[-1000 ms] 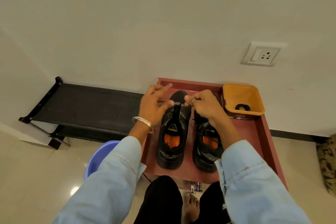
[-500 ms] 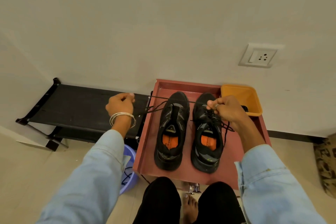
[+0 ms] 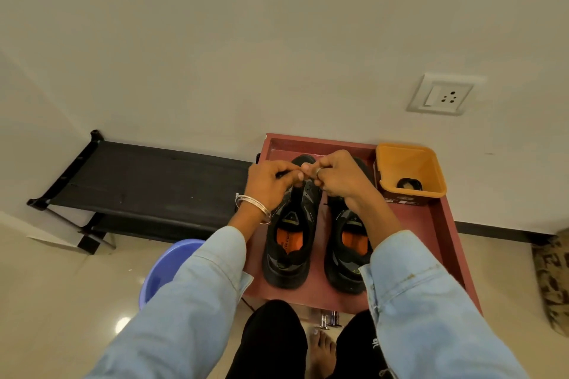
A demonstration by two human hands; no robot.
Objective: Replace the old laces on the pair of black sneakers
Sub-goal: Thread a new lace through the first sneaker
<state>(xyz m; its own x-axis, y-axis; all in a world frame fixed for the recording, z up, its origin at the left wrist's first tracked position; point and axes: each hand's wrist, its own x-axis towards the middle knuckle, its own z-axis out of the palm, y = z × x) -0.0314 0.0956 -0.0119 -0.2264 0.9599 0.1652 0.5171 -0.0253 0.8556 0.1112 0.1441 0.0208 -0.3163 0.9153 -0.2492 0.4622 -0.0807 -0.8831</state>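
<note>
Two black sneakers stand side by side on a reddish-brown tray (image 3: 437,224), heels toward the person, toes toward the wall. The left sneaker (image 3: 291,243) and the right sneaker (image 3: 346,252) both show orange insoles. Above the toe end of the left sneaker the two hands meet, fingertips nearly touching. The left hand (image 3: 268,183) has its fingers curled in, with thumb and forefinger pressed together as if pinching; a dark strand of lace (image 3: 284,174) shows under those fingers, though it is too thin to tell for sure that it is pinched. The right hand (image 3: 335,177), with a ring on one finger, also has its fingers bunched and curled; what it pinches I cannot tell. A metal bangle (image 3: 253,208) circles the left wrist.

At the tray's far right corner sits an orange bin (image 3: 409,160) with a small dark coil at its bottom. Left of the tray stand a black rack (image 3: 147,181) and, nearer the person, a blue tub (image 3: 166,268).
</note>
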